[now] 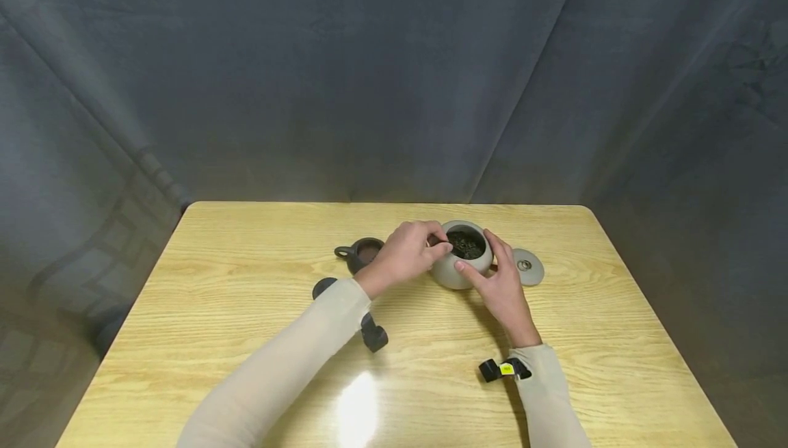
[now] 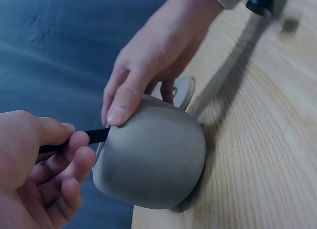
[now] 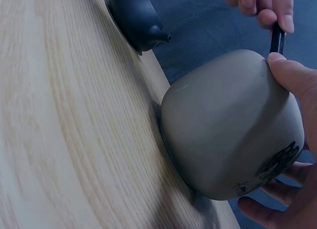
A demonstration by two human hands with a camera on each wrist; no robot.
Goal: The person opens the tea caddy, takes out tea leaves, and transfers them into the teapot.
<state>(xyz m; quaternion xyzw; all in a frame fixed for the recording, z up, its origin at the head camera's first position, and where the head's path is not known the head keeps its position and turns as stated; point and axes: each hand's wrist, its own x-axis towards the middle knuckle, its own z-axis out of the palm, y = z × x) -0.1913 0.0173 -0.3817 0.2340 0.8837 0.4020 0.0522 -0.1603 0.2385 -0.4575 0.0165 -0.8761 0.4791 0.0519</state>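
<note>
A rounded grey jar with dark tea leaves inside stands on the table. My left hand pinches a slim black stick-like tool between thumb and fingers. Its far end passes over the jar's rim and is hidden inside, so I cannot tell its kind. On the opposite side my right hand grips the jar, thumb near the rim and fingers round the wall. Dark markings decorate the jar's side in the right wrist view.
Left of the jar sits a small dark teapot without its lid, partly behind my left hand. A dark round lid lies nearer me, beside the left sleeve. To the jar's right lies its grey lid. A grey curtain hangs behind the table.
</note>
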